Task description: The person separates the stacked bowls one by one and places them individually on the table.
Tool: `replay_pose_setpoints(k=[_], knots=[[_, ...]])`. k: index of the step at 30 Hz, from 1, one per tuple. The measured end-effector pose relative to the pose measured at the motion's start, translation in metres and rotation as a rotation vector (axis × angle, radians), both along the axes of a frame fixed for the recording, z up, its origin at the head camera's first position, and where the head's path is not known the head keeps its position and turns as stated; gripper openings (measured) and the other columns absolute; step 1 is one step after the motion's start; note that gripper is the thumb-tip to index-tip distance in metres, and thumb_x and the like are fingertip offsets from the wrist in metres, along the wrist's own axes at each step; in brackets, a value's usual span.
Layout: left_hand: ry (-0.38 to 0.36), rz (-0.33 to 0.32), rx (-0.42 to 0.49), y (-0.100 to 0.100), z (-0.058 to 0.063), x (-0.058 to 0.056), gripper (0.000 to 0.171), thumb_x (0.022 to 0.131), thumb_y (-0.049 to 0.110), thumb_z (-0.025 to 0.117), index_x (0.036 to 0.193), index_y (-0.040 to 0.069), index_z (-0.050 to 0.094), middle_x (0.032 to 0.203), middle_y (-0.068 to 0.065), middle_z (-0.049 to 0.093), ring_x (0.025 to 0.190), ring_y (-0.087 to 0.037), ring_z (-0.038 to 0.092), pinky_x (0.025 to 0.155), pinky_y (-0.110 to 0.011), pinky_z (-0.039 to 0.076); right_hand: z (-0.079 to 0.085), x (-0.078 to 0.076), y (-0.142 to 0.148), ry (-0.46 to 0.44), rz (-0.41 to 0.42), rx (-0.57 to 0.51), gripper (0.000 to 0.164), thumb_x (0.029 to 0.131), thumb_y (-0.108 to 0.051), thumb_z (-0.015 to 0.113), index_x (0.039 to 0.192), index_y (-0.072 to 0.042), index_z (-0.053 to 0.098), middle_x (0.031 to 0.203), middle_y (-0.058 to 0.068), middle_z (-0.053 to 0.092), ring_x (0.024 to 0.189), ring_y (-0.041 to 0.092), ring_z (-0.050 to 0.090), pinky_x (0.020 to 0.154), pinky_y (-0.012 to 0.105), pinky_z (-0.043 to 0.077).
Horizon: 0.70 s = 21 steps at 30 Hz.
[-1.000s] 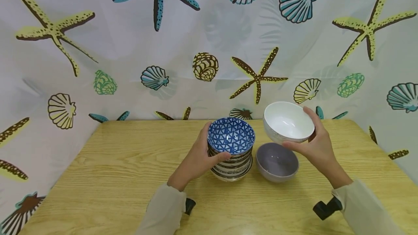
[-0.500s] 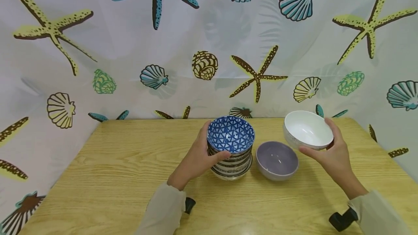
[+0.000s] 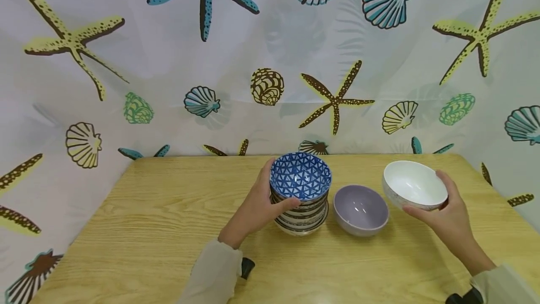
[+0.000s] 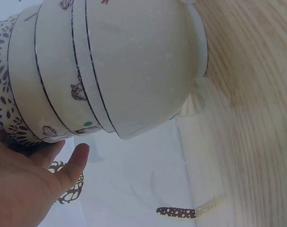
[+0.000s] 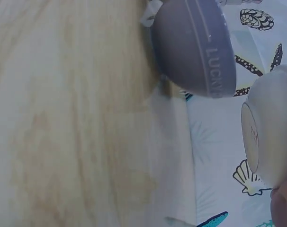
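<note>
A blue bowl [image 3: 301, 176] with a white triangle pattern tops a stack of cream bowls [image 3: 300, 227] at mid table. My left hand [image 3: 256, 206] grips the upper part of this stack, thumb at the front and fingers round the left side. The left wrist view shows thin dark rims and small printed motifs on the cream bowls [image 4: 134, 61]. To the right, my right hand [image 3: 451, 217] holds a white bowl [image 3: 415, 184] by its right side, raised above the table and slightly tilted. Its underside shows in the right wrist view.
Between the stack and the white bowl, a purple-grey bowl [image 3: 360, 210] stands upright on the wooden table [image 3: 168, 210]; lettering shows on its side in the right wrist view. Behind the table hangs a white cloth [image 3: 236, 60] printed with shells and starfish.
My right hand has carried the white bowl to the right and lower, from above the purple-grey bowl to its right side. The left hand has stayed on the stack.
</note>
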<state>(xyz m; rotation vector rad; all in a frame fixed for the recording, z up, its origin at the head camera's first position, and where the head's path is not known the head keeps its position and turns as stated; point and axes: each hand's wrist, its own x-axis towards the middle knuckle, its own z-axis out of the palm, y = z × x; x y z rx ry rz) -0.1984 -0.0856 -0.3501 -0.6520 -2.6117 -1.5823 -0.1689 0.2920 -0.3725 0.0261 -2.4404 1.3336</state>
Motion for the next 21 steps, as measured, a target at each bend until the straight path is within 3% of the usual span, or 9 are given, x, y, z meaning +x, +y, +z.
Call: replay_pose_setpoints(k=[8, 21], knots=[[0.011, -0.007, -0.002, 0.001, 0.000, 0.001, 0.101, 0.082, 0.039, 0.074, 0.153, 0.023, 0.004, 0.155, -0.009, 0.022, 0.138, -0.033, 0.034, 0.108, -0.054, 0.034, -0.012, 0.006, 0.015, -0.074, -0.029, 0.007, 0.104, 0.079, -0.015, 0.078, 0.153, -0.006, 0.007, 0.148, 0.034, 0.021, 0.122, 0.050, 0.037, 0.068, -0.002, 0.035], [0.016, -0.007, -0.006, 0.000, 0.000, 0.001, 0.101, 0.082, 0.038, 0.074, 0.153, 0.021, 0.004, 0.155, -0.010, 0.022, 0.138, -0.033, 0.034, 0.107, -0.054, 0.035, -0.023, 0.008, 0.026, -0.209, -0.030, 0.116, 0.107, 0.078, -0.026, 0.080, 0.152, 0.000, 0.006, 0.143, 0.039, 0.027, 0.123, 0.051, 0.038, 0.067, 0.000, 0.030]])
